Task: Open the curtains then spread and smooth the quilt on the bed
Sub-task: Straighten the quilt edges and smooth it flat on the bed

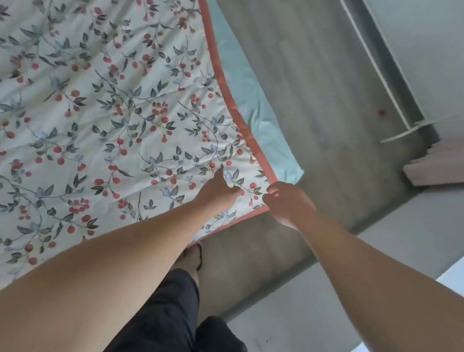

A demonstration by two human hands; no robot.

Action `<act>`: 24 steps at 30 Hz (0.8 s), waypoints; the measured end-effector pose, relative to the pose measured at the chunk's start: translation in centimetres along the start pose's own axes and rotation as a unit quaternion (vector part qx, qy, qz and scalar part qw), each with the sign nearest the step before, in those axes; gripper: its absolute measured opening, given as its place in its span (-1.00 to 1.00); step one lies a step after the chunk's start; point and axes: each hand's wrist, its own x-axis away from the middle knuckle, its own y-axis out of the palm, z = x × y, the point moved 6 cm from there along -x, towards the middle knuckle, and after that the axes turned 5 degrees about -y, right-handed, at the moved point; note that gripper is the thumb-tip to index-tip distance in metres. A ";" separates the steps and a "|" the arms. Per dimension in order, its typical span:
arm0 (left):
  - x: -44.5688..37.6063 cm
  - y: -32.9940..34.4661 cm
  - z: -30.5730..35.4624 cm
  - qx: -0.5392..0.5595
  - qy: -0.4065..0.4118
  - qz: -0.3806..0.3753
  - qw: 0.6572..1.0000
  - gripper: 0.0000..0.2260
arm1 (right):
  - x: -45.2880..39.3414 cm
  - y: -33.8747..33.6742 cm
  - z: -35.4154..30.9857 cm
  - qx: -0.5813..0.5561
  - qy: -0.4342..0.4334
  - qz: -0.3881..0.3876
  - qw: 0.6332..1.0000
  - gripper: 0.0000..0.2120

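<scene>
A cream quilt (88, 99) printed with red berries and grey-green leaves, edged in salmon trim, lies spread over the bed and fills the left of the view. Its near right corner sits by my hands. My left hand (218, 190) pinches the quilt's top fabric a little in from that corner, thumb raised. My right hand (287, 203) grips the salmon edge right at the corner, fingers curled round it. A pale aqua sheet (252, 99) shows beyond the quilt's right edge. No curtains are in view.
Grey floor (311, 68) runs along the bed's right side and foot. A wall base with a metal rail (384, 68) stands at the upper right, a pale wooden piece (457, 165) beside it. My dark trousers (176, 330) and one foot (190, 258) are below the quilt's edge.
</scene>
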 end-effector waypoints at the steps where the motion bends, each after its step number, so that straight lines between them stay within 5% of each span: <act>1: -1.4 0.4 0.6 0.001 -0.004 -0.002 1.000 -0.27 | -0.8 -0.6 0.7 0.001 0.004 -0.004 1.000 -0.61; 9: -12.0 2.5 6.1 0.003 -0.060 0.008 0.998 -0.31 | -12.2 -5.7 6.0 0.115 -0.007 -0.089 0.989 -0.59; 16: -15.0 1.4 6.7 0.074 -0.157 0.071 0.982 -0.30 | -20.7 -8.8 5.0 0.047 -0.053 -0.119 0.990 -0.65; 19: -17.0 1.4 6.2 0.134 -0.206 0.158 0.956 -0.37 | -24.8 -9.1 3.3 -0.036 -0.065 -0.153 0.985 -0.74; 24: -18.2 7.1 4.4 0.263 -0.348 0.226 0.871 -0.25 | -30.2 -8.4 2.9 0.046 -0.157 -0.271 0.949 -0.73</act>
